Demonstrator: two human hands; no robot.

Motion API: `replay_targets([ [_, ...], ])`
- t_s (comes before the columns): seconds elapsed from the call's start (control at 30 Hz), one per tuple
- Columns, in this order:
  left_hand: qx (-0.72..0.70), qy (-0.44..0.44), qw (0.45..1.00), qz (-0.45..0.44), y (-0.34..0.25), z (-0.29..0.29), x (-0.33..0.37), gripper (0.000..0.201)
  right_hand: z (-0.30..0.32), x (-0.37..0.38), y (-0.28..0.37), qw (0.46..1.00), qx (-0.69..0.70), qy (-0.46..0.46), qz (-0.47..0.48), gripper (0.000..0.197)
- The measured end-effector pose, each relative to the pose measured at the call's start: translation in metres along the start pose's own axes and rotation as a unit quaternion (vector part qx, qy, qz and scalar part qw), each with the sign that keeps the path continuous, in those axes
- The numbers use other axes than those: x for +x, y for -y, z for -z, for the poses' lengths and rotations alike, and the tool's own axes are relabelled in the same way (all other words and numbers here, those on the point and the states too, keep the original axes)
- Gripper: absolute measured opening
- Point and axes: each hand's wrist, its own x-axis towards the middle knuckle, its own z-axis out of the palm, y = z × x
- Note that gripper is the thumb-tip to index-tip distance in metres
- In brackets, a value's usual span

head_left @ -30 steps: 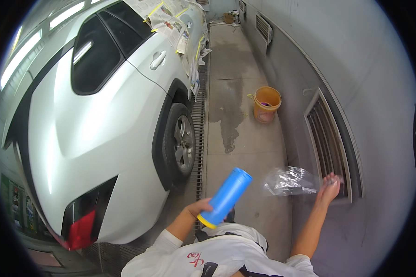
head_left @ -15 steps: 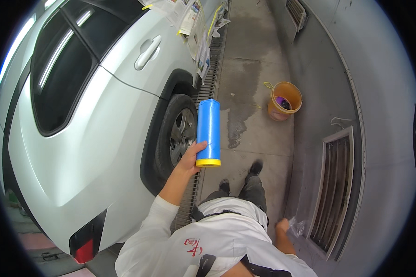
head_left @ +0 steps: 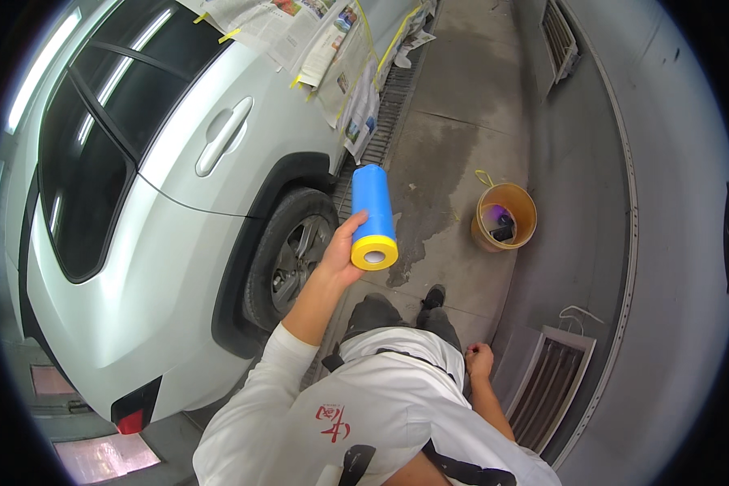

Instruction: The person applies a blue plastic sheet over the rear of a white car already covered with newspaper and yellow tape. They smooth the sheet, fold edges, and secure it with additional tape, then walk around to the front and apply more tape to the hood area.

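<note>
A: Left side?
B: Car [head_left: 138,275], pale, one. Paper [head_left: 320,44], newsprint, fixed with yellow tape along the car's far part. Wheel [head_left: 296,263], one.
A: Middle?
B: Left hand [head_left: 342,253], clamped round one roll [head_left: 371,198], blue, with a yellow end [head_left: 359,257]; held up between wheel and bucket [head_left: 525,212].
A: Right?
B: Right hand [head_left: 479,361], well apart from the left, beside the hip, fingers curled; cannot tell whether it holds anything. Bucket, orange, upright on the floor [head_left: 462,89]. Vent [head_left: 549,387], slatted, set in the wall [head_left: 575,243].
A: Changes?
B: Clear film, at the right hand half a second ago: now out of sight. Yellow end: now turned to view, core hole showing.
A: Meaning?
B: Left hand alone visibly bears the roll.
</note>
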Motion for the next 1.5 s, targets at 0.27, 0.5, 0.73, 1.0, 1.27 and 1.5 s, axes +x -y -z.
replay_targets([
  [0.27,0.001,-0.01,1.0,-0.004,-0.025,-0.025,0.052,0.067,0.044,0.069,0.041,0.886,0.238,0.373,-0.143,0.017],
  [0.5,0.004,-0.011,1.0,-0.021,-0.049,-0.013,0.065,0.063,0.027,0.082,0.096,0.995,0.002,0.078,0.056,0.015],
  [0.73,-0.001,-0.015,1.0,-0.01,-0.062,0.009,0.067,0.059,0.041,0.104,0.128,0.944,-0.129,0.284,0.108,0.026],
  [1.0,-0.004,-0.03,1.0,-0.004,-0.06,0.026,0.08,0.06,0.049,0.11,0.162,0.966,0.18,0.177,-0.054,0.01],
  [1.27,0.594,0.228,0.771,-0.032,-0.041,-0.019,0.058,0.086,0.145,0.178,0.39,0.863,0.434,-0.049,0.256,0.043],
  [1.5,0.729,0.579,0.336,-0.145,-0.009,-0.101,0.014,0.075,0.138,0.137,0.477,0.8,0.471,0.301,0.218,0.045],
])
